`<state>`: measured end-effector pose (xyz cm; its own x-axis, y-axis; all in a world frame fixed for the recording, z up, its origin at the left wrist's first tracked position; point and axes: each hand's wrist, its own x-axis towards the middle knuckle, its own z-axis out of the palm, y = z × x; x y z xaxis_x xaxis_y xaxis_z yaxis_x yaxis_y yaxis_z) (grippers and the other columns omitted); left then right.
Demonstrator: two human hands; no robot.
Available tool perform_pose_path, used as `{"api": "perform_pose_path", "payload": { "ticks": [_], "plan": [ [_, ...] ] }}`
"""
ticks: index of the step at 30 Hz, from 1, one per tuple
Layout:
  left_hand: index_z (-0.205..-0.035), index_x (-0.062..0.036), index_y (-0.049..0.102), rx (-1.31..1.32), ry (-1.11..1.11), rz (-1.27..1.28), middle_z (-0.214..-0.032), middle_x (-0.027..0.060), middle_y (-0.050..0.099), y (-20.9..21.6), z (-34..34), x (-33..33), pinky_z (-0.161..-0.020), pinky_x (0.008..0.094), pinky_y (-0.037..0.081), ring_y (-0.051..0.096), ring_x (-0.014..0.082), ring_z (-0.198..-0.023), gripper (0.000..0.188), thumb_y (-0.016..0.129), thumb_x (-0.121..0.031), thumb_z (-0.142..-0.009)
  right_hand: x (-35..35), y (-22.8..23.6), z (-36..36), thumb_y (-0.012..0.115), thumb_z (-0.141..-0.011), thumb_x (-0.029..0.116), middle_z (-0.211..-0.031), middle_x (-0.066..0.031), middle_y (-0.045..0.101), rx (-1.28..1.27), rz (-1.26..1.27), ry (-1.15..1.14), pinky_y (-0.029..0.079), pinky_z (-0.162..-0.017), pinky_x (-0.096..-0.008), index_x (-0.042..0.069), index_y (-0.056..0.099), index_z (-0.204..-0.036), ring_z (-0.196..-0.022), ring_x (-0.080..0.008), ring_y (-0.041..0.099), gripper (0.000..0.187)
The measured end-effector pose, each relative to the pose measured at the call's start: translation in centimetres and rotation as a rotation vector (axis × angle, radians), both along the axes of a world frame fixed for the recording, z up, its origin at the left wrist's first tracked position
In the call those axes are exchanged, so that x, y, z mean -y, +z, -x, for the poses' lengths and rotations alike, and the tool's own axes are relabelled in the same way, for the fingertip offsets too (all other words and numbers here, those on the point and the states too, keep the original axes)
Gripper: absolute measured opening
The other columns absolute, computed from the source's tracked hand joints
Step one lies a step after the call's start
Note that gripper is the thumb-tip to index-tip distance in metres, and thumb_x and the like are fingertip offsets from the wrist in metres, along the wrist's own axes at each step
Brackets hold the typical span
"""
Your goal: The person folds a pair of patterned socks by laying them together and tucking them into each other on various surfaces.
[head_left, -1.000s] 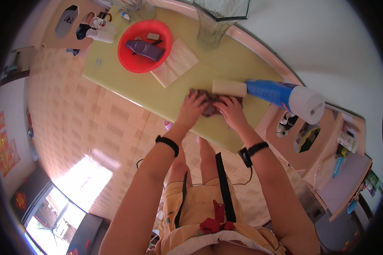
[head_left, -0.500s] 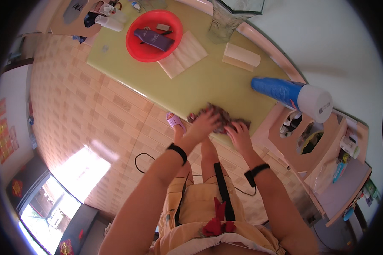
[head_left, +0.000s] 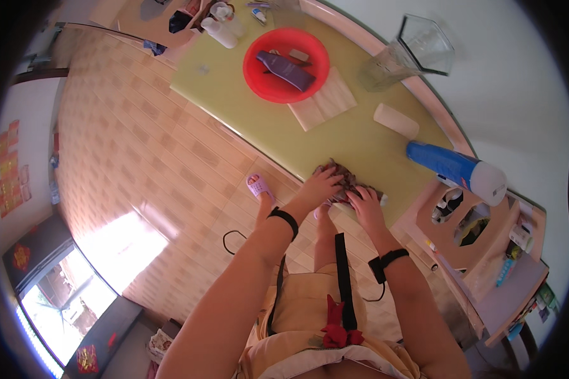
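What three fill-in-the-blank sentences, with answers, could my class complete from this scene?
1. The left hand and right hand touch the crumpled cloth; nearer the blue container is the ____ one.
2. The purple bottle lies in a basin coloured ____.
3. The blue container's cap is ____ in colour.

Missing words: right; red; white.

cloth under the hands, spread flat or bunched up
Bunched up: the cloth lies in crumpled, uneven folds on the green tabletop, under the left hand and right hand.

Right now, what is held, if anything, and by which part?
Crumpled dark cloth: left grip on its left part, right grip on its right; whether pinched or only pressed, unclear.
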<state>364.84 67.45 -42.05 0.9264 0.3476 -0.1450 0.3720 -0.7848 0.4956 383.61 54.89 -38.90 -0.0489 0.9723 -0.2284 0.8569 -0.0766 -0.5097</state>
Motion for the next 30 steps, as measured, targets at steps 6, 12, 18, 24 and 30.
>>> {"api": "perform_pose_path", "payload": {
  "ticks": [6, 12, 18, 24, 30],
  "plan": [
    [-0.119, -0.0211, 0.066, -0.056, 0.146, -0.018, -0.140, 0.0011, 0.051, 1.2, 8.9, -10.7, -0.109, 0.0409, 0.041, 0.041, 0.0303, -0.135, 0.037, 0.056, -0.010, -0.085, -11.7, -0.2, 9.0, 0.065, -0.085, 0.016, -0.124, -0.0066, 0.057, 0.133, -0.048, 0.030, 0.055, -0.083, -0.0406, 0.019, 0.064, -0.120, -0.110, -0.0301, 0.055, 0.035],
    [-0.124, -0.0239, 0.064, -0.104, 0.227, -0.002, -0.143, 0.0000, 0.049, 0.7, 18.8, -19.9, -0.109, 0.0404, 0.041, 0.040, 0.0299, -0.136, 0.042, 0.055, -0.008, -0.086, -21.5, -0.6, 20.0, 0.063, -0.088, 0.017, -0.121, -0.0049, 0.057, 0.188, -0.052, -0.044, 0.056, -0.080, -0.0408, 0.022, 0.065, -0.118, -0.110, -0.0299, 0.055, 0.031],
    [-0.120, -0.0231, 0.066, -0.114, 0.280, -0.066, -0.142, -0.0003, 0.050, -0.1, 26.8, -26.4, -0.106, 0.0403, 0.043, 0.043, 0.0300, -0.133, 0.038, 0.055, -0.009, -0.087, -30.1, -0.8, 27.6, 0.062, -0.088, 0.017, -0.121, -0.0056, 0.057, 0.141, -0.025, -0.043, 0.055, -0.080, -0.0418, 0.022, 0.068, -0.111, -0.108, -0.0318, 0.056, 0.025],
    [-0.092, -0.0214, 0.072, -0.374, 0.334, 0.132, -0.114, 0.0037, 0.063, 3.3, 25.3, -27.9, -0.082, 0.0436, 0.053, 0.060, 0.0329, -0.107, 0.017, 0.059, -0.015, -0.083, -32.1, -1.6, 26.7, 0.068, -0.081, 0.011, -0.108, -0.0122, 0.064, 0.012, -0.039, -0.065, 0.052, -0.082, -0.0405, 0.014, 0.073, -0.101, -0.099, -0.0333, 0.061, 0.021],
    [-0.110, -0.0169, 0.069, -0.126, 0.231, 0.289, -0.102, 0.0116, 0.066, 13.1, 34.1, -35.2, -0.079, 0.0425, 0.053, 0.063, 0.0351, -0.095, 0.041, 0.060, 0.001, -0.074, -39.3, 9.3, 29.2, 0.069, -0.085, 0.011, -0.114, -0.0104, 0.062, -0.349, 0.157, 0.171, 0.051, -0.087, -0.0372, 0.013, 0.070, -0.114, -0.101, -0.0298, 0.062, 0.029]
  ]
}}
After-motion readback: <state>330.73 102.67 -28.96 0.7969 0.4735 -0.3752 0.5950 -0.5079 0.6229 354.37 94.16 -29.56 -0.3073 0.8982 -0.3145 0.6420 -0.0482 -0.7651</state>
